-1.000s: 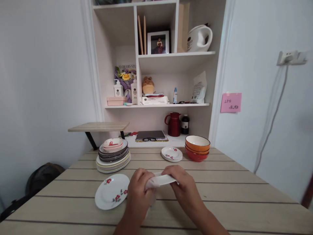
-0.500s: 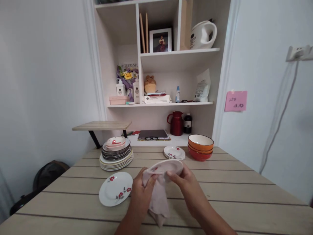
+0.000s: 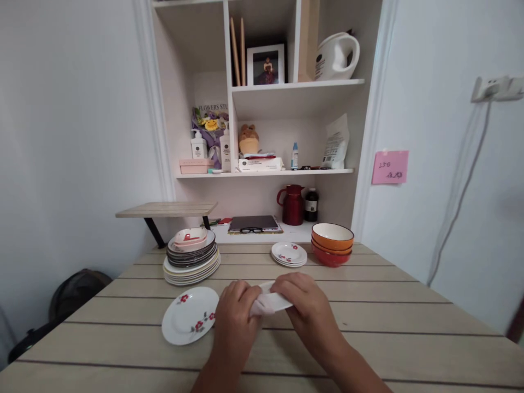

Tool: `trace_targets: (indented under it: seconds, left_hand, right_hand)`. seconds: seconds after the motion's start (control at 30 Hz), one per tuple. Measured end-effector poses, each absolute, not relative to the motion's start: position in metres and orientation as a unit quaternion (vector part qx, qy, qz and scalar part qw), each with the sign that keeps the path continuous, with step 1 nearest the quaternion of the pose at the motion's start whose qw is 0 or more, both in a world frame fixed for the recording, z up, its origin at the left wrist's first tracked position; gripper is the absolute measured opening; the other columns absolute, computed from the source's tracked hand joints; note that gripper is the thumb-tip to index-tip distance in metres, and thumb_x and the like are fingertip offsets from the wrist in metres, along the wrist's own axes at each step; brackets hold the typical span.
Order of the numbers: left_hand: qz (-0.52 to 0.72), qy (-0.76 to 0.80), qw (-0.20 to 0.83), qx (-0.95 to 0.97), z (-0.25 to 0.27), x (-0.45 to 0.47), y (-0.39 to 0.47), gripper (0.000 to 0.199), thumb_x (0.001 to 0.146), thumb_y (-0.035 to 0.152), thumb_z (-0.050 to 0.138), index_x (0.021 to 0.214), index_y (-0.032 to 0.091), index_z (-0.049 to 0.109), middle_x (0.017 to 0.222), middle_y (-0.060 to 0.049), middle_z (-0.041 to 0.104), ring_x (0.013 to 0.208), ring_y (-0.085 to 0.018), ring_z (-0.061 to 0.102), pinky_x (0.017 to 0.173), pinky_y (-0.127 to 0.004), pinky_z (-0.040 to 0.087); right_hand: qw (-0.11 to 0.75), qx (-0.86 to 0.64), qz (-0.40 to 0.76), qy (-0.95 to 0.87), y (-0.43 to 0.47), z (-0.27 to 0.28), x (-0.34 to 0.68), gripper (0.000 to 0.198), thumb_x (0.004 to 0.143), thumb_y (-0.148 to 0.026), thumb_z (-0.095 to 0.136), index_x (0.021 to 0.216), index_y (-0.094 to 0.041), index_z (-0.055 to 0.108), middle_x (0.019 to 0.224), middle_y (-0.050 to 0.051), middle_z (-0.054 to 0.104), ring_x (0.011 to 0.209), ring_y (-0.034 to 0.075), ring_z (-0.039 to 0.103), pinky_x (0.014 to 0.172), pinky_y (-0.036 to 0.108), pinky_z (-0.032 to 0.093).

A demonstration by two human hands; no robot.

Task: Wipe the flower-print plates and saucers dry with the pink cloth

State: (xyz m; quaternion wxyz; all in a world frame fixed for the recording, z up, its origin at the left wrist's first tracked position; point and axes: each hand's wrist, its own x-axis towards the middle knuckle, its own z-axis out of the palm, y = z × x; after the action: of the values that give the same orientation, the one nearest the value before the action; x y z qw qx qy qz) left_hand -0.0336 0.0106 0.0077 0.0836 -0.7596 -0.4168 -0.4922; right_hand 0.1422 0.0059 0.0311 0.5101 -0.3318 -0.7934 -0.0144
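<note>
A small white plate [image 3: 281, 302] is held above the table between my two hands, tilted so that mostly its near edge shows. My left hand [image 3: 238, 310] is closed around the plate's left side, with a pale pink cloth [image 3: 263, 305] pressed against the rim. My right hand [image 3: 308, 307] grips the right side, fingers curled over the top. Most of the cloth is hidden by the hands. To the left of my left hand, a larger white plate with red flowers [image 3: 189, 316] lies flat on the table.
A tall stack of plates [image 3: 192, 267] with small dishes on top stands at the back left. Small flowered plates [image 3: 289, 254] are stacked behind my hands, beside nested orange and red bowls [image 3: 332, 245]. A raised wooden shelf [image 3: 166, 209] overhangs the table's back left corner.
The small plate has tipped from showing its flowered face to nearly edge-on. The cloth that hung below it is now bunched at the rim, and both hands' fingers have come over the top.
</note>
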Motion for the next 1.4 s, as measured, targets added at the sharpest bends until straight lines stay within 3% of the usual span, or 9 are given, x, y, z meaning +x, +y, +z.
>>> trace_targets:
  seconds: [0.17, 0.4, 0.53, 0.67, 0.9, 1.03, 1.13, 1.27, 1.4]
  left_hand:
    - [-0.568, -0.391, -0.067, -0.721, 0.015, -0.033, 0.009, 0.016, 0.070, 0.005, 0.053, 0.072, 0.020, 0.060, 0.079, -0.001, 0.057, 0.076, -0.016, 0.056, 0.068, -0.026, 0.043]
    - [-0.589, -0.405, -0.238, -0.657, 0.023, -0.033, 0.006, 0.005, 0.073, 0.020, 0.062, 0.070, 0.019, 0.060, 0.070, 0.002, 0.055, 0.067, -0.013, 0.053, 0.061, -0.022, 0.041]
    - [-0.605, -0.413, -0.355, -0.581, 0.025, -0.032, 0.003, 0.019, 0.072, 0.035, 0.068, 0.075, 0.018, 0.061, 0.065, 0.004, 0.055, 0.060, -0.011, 0.049, 0.056, -0.020, 0.039]
    - [-0.616, -0.428, -0.416, -0.514, 0.029, -0.029, -0.001, 0.034, 0.067, 0.046, 0.072, 0.080, 0.015, 0.067, 0.067, 0.000, 0.063, 0.060, -0.013, 0.053, 0.055, -0.021, 0.042]
    - [-0.611, -0.470, -0.400, -0.496, 0.035, -0.026, -0.006, 0.041, 0.070, 0.051, 0.069, 0.088, 0.014, 0.071, 0.077, -0.006, 0.073, 0.070, -0.020, 0.063, 0.063, -0.027, 0.049]
    - [-0.600, -0.450, -0.383, -0.540, 0.033, -0.025, -0.005, 0.042, 0.079, 0.051, 0.060, 0.099, 0.015, 0.070, 0.080, -0.007, 0.073, 0.082, -0.023, 0.066, 0.075, -0.031, 0.051]
    - [-0.587, -0.463, -0.257, -0.612, 0.024, -0.030, 0.007, 0.037, 0.084, 0.047, 0.054, 0.103, 0.018, 0.068, 0.098, -0.009, 0.070, 0.096, -0.024, 0.063, 0.088, -0.037, 0.048]
    - [-0.571, -0.518, -0.049, -0.635, 0.009, -0.042, 0.025, 0.035, 0.084, 0.048, 0.053, 0.084, 0.019, 0.073, 0.112, -0.013, 0.059, 0.106, -0.027, 0.056, 0.096, -0.044, 0.043]
    - [-0.606, -0.553, 0.014, -0.573, 0.009, -0.048, 0.025, 0.036, 0.083, 0.050, 0.055, 0.074, 0.019, 0.072, 0.103, -0.010, 0.057, 0.094, -0.024, 0.055, 0.089, -0.039, 0.044]
  right_hand:
    - [0.514, -0.330, 0.250, -0.751, 0.005, 0.037, 0.142, 0.010, 0.086, -0.020, 0.056, 0.078, -0.021, 0.060, 0.076, 0.000, 0.061, 0.073, 0.016, 0.054, 0.067, 0.026, 0.039]
    - [0.547, -0.304, 0.485, -0.611, 0.006, 0.033, 0.134, 0.013, 0.079, -0.030, 0.067, 0.076, -0.020, 0.060, 0.071, -0.004, 0.058, 0.070, 0.013, 0.049, 0.067, 0.023, 0.035]
    - [0.581, -0.265, 0.568, -0.520, 0.004, 0.028, 0.127, 0.014, 0.077, -0.030, 0.072, 0.080, -0.019, 0.063, 0.073, -0.003, 0.061, 0.069, 0.012, 0.049, 0.066, 0.022, 0.037]
    - [0.605, -0.226, 0.641, -0.415, 0.004, 0.028, 0.123, 0.023, 0.075, -0.030, 0.075, 0.094, -0.019, 0.067, 0.087, 0.002, 0.069, 0.076, 0.014, 0.058, 0.073, 0.026, 0.044]
    - [0.585, -0.253, 0.635, -0.437, 0.002, 0.032, 0.124, 0.050, 0.073, -0.029, 0.077, 0.120, -0.022, 0.060, 0.108, 0.006, 0.070, 0.086, 0.018, 0.063, 0.076, 0.029, 0.048]
    - [0.600, -0.279, 0.617, -0.426, 0.005, 0.029, 0.126, 0.040, 0.076, -0.034, 0.074, 0.112, -0.020, 0.064, 0.099, 0.005, 0.073, 0.076, 0.015, 0.062, 0.068, 0.025, 0.047]
    - [0.632, -0.302, 0.577, -0.421, 0.009, 0.027, 0.129, 0.037, 0.075, -0.036, 0.074, 0.107, -0.019, 0.066, 0.094, 0.004, 0.074, 0.074, 0.016, 0.062, 0.068, 0.025, 0.047]
    - [0.685, -0.338, 0.494, -0.416, 0.013, 0.028, 0.133, 0.042, 0.072, -0.039, 0.075, 0.108, -0.020, 0.068, 0.095, 0.004, 0.074, 0.083, 0.019, 0.064, 0.077, 0.028, 0.049]
    - [0.715, -0.369, 0.470, -0.363, 0.018, 0.029, 0.141, 0.053, 0.068, -0.041, 0.076, 0.115, -0.020, 0.065, 0.097, 0.004, 0.074, 0.082, 0.021, 0.066, 0.076, 0.031, 0.051]
